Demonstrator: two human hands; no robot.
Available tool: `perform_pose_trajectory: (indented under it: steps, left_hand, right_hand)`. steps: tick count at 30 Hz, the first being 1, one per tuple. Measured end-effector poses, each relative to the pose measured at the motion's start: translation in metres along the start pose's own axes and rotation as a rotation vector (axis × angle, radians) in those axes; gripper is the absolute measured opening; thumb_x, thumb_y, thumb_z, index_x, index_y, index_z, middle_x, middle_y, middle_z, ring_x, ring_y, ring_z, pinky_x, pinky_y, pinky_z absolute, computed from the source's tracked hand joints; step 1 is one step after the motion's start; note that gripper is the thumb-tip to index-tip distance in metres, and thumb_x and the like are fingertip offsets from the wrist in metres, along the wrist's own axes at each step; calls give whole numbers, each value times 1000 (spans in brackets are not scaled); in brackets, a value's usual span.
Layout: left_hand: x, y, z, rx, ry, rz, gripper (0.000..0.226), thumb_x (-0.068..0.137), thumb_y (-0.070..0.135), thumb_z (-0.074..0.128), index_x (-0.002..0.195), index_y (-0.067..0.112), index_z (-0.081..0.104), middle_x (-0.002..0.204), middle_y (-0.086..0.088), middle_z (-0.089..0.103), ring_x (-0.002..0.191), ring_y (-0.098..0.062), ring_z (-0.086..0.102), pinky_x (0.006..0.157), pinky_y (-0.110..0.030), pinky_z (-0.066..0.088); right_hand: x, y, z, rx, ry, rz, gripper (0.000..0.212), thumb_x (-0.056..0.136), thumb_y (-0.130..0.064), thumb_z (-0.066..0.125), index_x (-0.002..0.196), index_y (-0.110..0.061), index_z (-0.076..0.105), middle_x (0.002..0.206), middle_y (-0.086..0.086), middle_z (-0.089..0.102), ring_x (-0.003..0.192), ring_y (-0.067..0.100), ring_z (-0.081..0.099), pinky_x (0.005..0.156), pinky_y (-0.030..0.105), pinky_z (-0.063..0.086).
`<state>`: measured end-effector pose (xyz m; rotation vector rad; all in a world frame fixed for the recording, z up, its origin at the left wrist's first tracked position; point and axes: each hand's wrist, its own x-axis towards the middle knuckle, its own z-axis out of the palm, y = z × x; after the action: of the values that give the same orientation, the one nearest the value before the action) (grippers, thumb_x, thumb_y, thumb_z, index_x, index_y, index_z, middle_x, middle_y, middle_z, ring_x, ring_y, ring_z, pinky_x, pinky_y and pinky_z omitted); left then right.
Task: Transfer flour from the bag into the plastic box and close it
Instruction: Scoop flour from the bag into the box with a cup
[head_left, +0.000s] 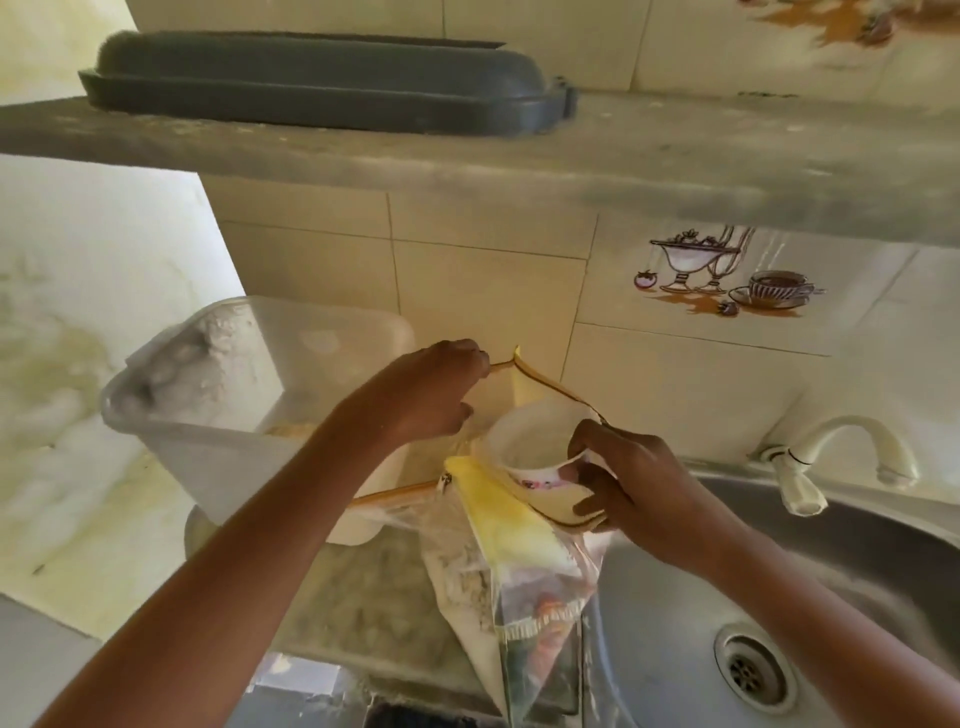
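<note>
A clear flour bag (519, 561) with a yellow top and orange zip edge stands on the counter beside the sink, its mouth spread wide. My left hand (431, 389) pinches the far rim of the bag's mouth and holds it up. My right hand (618, 483) grips a white paper cup (530, 452) at the bag's mouth, tipped with its open side toward me, together with the bag's near rim. The translucent plastic box (249, 395) sits to the left behind my left arm, lid off, with white flour heaped inside.
A steel sink (779, 597) with a drain lies at the right, a cream tap (836, 452) above it. A grey lid (322, 78) rests on the concrete shelf (519, 156) overhead. Tiled wall stands behind; the stone counter (363, 597) holds the bag and box.
</note>
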<state>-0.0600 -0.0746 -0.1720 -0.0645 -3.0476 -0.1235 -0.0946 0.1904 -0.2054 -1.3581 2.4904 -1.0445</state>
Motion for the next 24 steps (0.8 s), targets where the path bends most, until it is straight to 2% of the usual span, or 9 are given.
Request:
perform_pose_trajectory:
  steps: [5,8,11,13,15,18,20,22,24]
  left_hand:
    - [22,16,6,-29,-15,56,54,87,-3,67,138,11,57,133,0,54,110,-22,64,92,-39,53]
    - [29,28,6,-15,-74,53,72,84,-5,68,149,14,44,144,4,43,108,-21,63,86,-35,53]
    - [27,35,9,55,-167,45,95,83,-5,67,161,20,19,162,10,15,112,-24,61,81,-31,46]
    - [23,38,8,87,-170,71,96,84,-11,61,162,21,16,164,10,9,95,-19,60,70,-24,38]
    - [18,40,7,114,-140,68,88,85,-11,62,157,20,20,158,4,23,69,-9,47,54,-20,30]
    - [11,37,7,158,-67,-24,73,90,6,69,143,17,21,120,-7,55,60,-11,46,50,-21,33]
    - [8,34,6,258,-100,-92,64,96,19,66,144,14,24,103,-9,60,70,-21,59,61,-30,43]
    - [6,33,8,336,-123,-130,36,102,25,59,134,15,47,107,-9,63,90,-29,66,69,-35,42]
    - [6,33,14,309,-43,-166,18,102,21,56,119,18,61,107,-6,66,95,-29,68,71,-36,45]
  right_hand:
    - [-13,22,-14,-38,106,-48,2,100,-15,62,99,-14,60,100,-7,69,78,7,73,62,25,61]
    - [-21,38,-26,-122,211,-74,4,97,-13,66,97,-15,63,99,-2,74,75,6,72,59,12,52]
    - [-29,54,-39,-173,258,-32,8,93,-14,71,90,-15,64,84,-14,72,62,-4,66,56,4,40]
    - [-34,62,-42,-202,254,-12,10,90,-13,75,87,-15,66,74,-28,61,64,-7,64,56,3,38]
    - [-36,69,-43,-219,246,-19,14,88,-11,78,86,-17,65,71,-34,54,63,-7,61,57,2,37]
    - [-38,78,-46,-207,276,-12,13,89,-13,77,85,-17,65,61,-25,58,56,5,61,54,7,39]
    - [-39,81,-47,-182,290,-6,14,87,-15,79,82,-15,66,59,-21,60,49,5,57,51,10,39]
    - [-41,79,-47,-171,288,-27,19,81,-17,85,78,-12,67,55,-21,56,51,-1,57,49,5,36]
    - [-44,76,-45,-151,270,-58,26,72,-23,90,74,-11,67,61,-18,61,57,-5,62,51,1,37]
